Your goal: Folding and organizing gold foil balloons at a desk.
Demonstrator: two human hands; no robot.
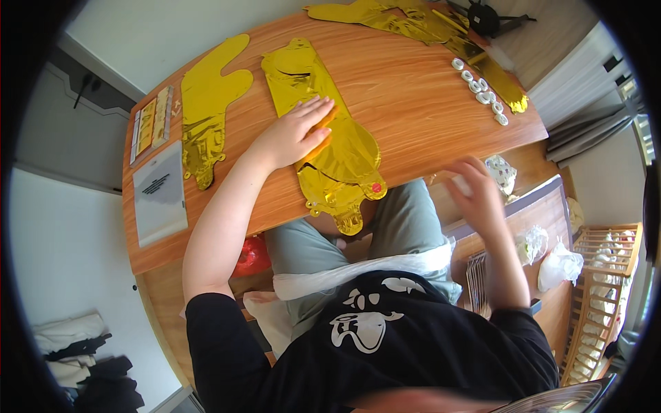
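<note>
Head: L hand (288, 140) on 1 foil pc. (351, 146) (gold)

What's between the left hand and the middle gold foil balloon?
In the head view, an orange piece, perhaps a cloth, lies under the left hand, against the middle gold foil balloon.

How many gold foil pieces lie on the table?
3 at least: a left piece, a middle piece under the left hand, and a far piece at the back right of the table, where overlaps may hide more.
</note>
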